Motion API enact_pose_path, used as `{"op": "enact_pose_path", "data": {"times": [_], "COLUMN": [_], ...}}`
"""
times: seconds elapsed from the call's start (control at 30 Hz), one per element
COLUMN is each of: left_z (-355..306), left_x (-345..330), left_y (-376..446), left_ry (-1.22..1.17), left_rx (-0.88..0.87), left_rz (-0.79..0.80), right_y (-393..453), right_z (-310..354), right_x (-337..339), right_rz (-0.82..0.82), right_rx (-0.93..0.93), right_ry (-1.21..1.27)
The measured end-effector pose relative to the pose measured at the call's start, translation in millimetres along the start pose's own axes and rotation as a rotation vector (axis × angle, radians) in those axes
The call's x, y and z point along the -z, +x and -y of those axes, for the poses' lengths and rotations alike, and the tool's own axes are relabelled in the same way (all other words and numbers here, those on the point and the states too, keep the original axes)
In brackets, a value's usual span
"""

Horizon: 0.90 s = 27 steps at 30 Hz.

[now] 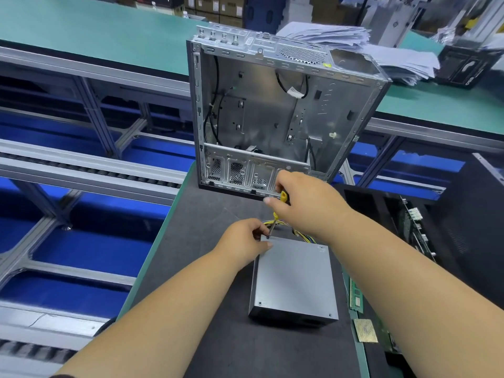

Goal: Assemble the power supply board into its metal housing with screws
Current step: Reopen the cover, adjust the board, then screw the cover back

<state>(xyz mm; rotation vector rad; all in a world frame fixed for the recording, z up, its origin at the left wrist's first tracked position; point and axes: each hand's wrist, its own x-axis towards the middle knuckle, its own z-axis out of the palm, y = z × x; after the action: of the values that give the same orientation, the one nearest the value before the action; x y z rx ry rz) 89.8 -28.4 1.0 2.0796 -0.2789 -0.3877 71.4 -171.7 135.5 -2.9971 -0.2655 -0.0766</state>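
A: Where's the grey power supply box (294,279)?
B: On the dark mat (207,268), btwn our forearms.
A: Hands?
B: Our right hand (302,203) grips a yellow screwdriver (276,215), tip at the box's far-left corner; left hand (245,238) pinches its shaft there.
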Motion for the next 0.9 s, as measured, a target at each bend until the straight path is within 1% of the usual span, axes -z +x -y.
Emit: {"op": "enact_pose_path", "data": {"times": [0.03,0.07,0.1,0.13,0.23,0.27,0.3,0.33,0.43,0.47,0.53,0.6,0.67,0.73,0.8,0.83,0.87,0.9], "left_z": [-1.9,-3.5,-5.2,-6.4,-7.8,-8.2,-8.9,-9.5,-11.3,-11.8,-12.2,-11.5,-9.9,-8.2,-7.2,-7.2,-7.8,-8.2], "left_x": [1.5,3.0,4.0,4.4,3.7,3.3,3.0,3.1,4.6,5.3,5.8,5.5,4.9,4.8,5.0,5.2,5.5,5.7], "left_y": [1.2,2.3,3.2,4.0,4.9,4.9,5.0,5.1,6.2,6.3,7.0,7.8,7.9,7.9,7.7,7.7,7.7,7.9], "left_ry": [0.018,0.04,0.064,0.083,0.128,0.145,0.162,0.183,0.257,0.27,0.293,0.32,0.319,0.313,0.309,0.313,0.32,0.323], "left_rx": [0.002,0.004,0.003,0.001,-0.018,-0.027,-0.039,-0.055,-0.104,-0.111,-0.116,-0.129,-0.146,-0.157,-0.153,-0.147,-0.143,-0.142], "left_rz": [0.009,0.015,0.016,0.012,-0.004,-0.007,-0.009,-0.011,-0.022,-0.025,-0.023,-0.023,-0.026,-0.034,-0.039,-0.039,-0.038,-0.035], "right_y": [0.9,2.5,3.9,4.8,3.4,1.8,0.7,-0.9,0.7,2.1,4.6,4.7,3.1,1.3,1.8,2.6,3.8,4.5], "right_z": [-0.8,-1.9,-2.3,-2.3,-1.7,-1.7,-1.1,-0.2,-3.0,-4.4,-5.3,-5.7,-3.9,-1.5,-1.6,-2.4,-3.2,-3.3], "right_x": [-0.4,-0.6,-0.5,0.0,1.1,1.6,1.3,-0.3,-4.2,-4.8,-4.5,-2.5,-0.6,-0.8,-3.0,-3.0,-2.9,-2.5], "right_rz": [-0.028,-0.051,-0.053,-0.033,0.062,0.078,0.074,0.05,-0.023,-0.023,0.007,0.027,0.048,0.027,-0.02,-0.026,-0.027,-0.023], "right_rx": [-0.012,-0.024,-0.026,-0.025,-0.024,-0.031,-0.031,-0.028,-0.069,-0.099,-0.135,-0.113,-0.075,-0.071,-0.105,-0.12,-0.121,-0.112], "right_ry": [-0.125,-0.196,-0.207,-0.153,0.213,0.294,0.305,0.253,-0.062,-0.077,0.064,0.224,0.315,0.255,0.05,-0.012,-0.002,0.067]}}
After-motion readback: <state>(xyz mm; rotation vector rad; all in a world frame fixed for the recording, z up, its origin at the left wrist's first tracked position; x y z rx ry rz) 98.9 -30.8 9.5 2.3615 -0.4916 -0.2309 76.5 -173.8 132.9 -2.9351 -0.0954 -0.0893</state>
